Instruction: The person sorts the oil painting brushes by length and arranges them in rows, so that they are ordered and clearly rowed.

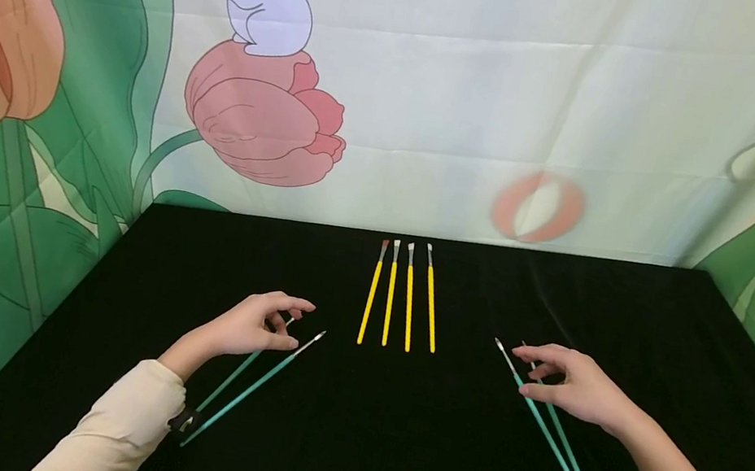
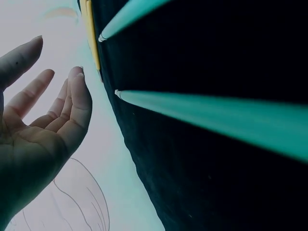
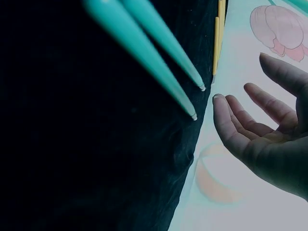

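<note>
In the head view my left hand (image 1: 259,325) hovers over two teal-handled paintbrushes, a nearer one (image 1: 250,392) and a farther one (image 1: 230,382) partly hidden behind it. My right hand (image 1: 570,384) hangs over another teal pair, with a left brush (image 1: 545,429) and a right brush (image 1: 569,450) that nearly meet at their handle ends. Both hands have loosely bent fingers with thumbs apart, and neither holds anything. The wrist views show the left palm (image 2: 43,139) and the right palm (image 3: 269,144) above the brushes, with gaps between thumb and fingers.
Several yellow-handled paintbrushes (image 1: 390,303) lie side by side, bristles away from me, between the hands towards the back. Everything rests on a black cloth (image 1: 390,435). A printed fabric backdrop (image 1: 441,114) with flowers and an animal rises behind the table.
</note>
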Tool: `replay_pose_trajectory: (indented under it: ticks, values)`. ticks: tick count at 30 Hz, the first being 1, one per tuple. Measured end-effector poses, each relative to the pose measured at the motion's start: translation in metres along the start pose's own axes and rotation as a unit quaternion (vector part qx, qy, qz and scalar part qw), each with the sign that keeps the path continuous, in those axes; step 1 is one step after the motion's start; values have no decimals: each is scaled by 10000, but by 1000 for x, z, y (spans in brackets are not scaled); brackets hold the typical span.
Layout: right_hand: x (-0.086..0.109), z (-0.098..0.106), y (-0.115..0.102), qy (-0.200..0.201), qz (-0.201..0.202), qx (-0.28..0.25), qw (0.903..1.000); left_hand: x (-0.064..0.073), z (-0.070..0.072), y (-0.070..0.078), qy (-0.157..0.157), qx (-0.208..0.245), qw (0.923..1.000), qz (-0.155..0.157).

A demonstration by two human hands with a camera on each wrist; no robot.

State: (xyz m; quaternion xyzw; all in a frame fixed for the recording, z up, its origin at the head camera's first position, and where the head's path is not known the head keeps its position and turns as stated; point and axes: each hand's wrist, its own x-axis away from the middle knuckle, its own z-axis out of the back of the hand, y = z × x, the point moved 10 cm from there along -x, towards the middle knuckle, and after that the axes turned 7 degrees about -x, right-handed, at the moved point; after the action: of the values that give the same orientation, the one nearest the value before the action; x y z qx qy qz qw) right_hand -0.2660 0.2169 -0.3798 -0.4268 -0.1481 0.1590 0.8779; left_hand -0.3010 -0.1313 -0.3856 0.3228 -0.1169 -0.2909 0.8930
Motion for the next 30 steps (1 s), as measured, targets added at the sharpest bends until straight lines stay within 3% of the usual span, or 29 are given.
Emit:
replay_pose_trajectory:
  ticks: [7,17,26,30]
  values:
    - [4,-1,14,-254,-307,-45,9992,7,-3,-11,-203,58,9995,251]
    - [15,7,31,-198,-610,61,9979,15,-2,-26,-578,0,9959,691]
    - [13,2,43,-325,-656,94,9973,20,-6,-42,-861,225,9891,1172]
    - [13,1,46,-351,-637,244,9971,18,-8,-45,-873,354,9887,1170]
